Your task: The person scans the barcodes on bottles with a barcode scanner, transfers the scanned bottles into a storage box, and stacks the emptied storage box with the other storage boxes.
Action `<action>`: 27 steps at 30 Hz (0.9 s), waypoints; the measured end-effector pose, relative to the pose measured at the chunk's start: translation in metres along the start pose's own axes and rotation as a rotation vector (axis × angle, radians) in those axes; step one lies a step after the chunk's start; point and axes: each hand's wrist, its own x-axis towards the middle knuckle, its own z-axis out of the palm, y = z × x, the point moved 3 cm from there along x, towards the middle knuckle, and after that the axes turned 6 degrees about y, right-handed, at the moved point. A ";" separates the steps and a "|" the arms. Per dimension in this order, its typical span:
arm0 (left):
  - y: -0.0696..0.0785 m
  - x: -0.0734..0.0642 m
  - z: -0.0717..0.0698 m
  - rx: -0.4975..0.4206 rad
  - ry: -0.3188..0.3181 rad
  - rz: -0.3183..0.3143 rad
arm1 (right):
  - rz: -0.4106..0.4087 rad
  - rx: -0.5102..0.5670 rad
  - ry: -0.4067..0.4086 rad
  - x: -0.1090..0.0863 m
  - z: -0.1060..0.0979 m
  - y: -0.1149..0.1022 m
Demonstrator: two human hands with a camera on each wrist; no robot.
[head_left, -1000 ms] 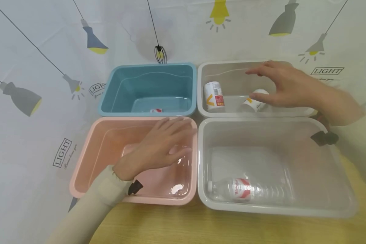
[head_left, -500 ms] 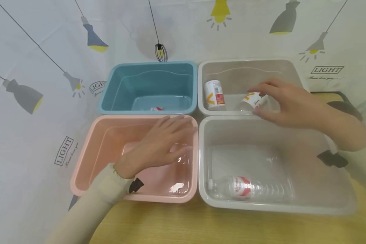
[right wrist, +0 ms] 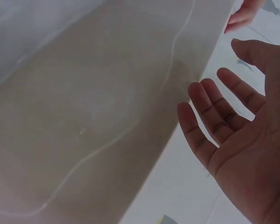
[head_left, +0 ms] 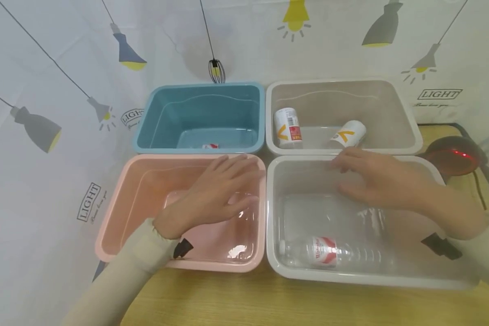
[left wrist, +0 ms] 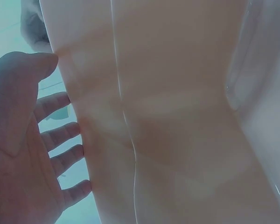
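Note:
My left hand hovers over the pink bin with fingers extended and holds nothing. Its palm and spread fingers also show in the left wrist view. My right hand, slightly blurred, is over the front right grey bin; its fingers are loosely bent around nothing, as the right wrist view confirms. In that bin a clear plastic bottle with a red and white label lies on its side. Just beyond the right hand, the beige bin holds two white-labelled containers with orange marks, one at left, one tilted at right.
At the back left stands a blue bin with a small red and white label partly visible inside. A dark rounded object with a red glow sits right of the bins. Wooden tabletop shows along the front.
My right hand has drawn back from over the beige bin to over the front grey bin. The right-hand white container lies turned slightly differently. My left hand has stayed in place.

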 end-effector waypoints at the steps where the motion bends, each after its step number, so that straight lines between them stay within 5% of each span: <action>1: 0.000 0.000 0.000 -0.002 0.000 0.000 | 0.002 -0.001 -0.026 -0.001 0.003 -0.002; 10: 0.000 0.000 -0.001 0.017 0.021 0.002 | -0.143 -0.060 -0.135 -0.009 0.037 -0.015; 16: -0.001 0.001 0.002 0.022 0.050 0.011 | -0.157 -0.098 -0.229 -0.012 0.056 -0.023; 27: 0.000 0.002 0.002 0.029 0.059 0.012 | 0.019 0.050 -0.540 -0.018 0.082 -0.031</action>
